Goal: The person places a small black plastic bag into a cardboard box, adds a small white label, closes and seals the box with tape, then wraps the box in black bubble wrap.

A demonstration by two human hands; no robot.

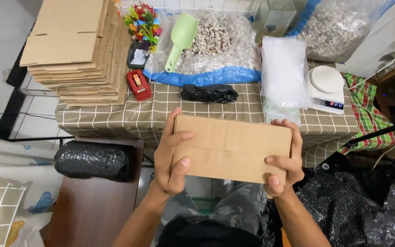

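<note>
While both hands grip it, left hand (pixel 171 160) and right hand (pixel 283 167) at opposite ends, the cardboard box (pixel 232 148) appears mid-assembly. Closing it would likely call for the red tape dispenser (pixel 138 84) on the table (pixel 115 116).

Quick tally: one folded cardboard box (pixel 232 148), held by two hands, left hand (pixel 170 160) and right hand (pixel 285 162). One tall stack of flat cardboard sheets (pixel 76 50). One red tape dispenser (pixel 138 84), one green scoop (pixel 180 39), one white kitchen scale (pixel 325 88). Two big bags of pebbles (pixel 216 43) (pixel 334 25). Two black plastic bundles (pixel 209 93) (pixel 91 160).
</note>
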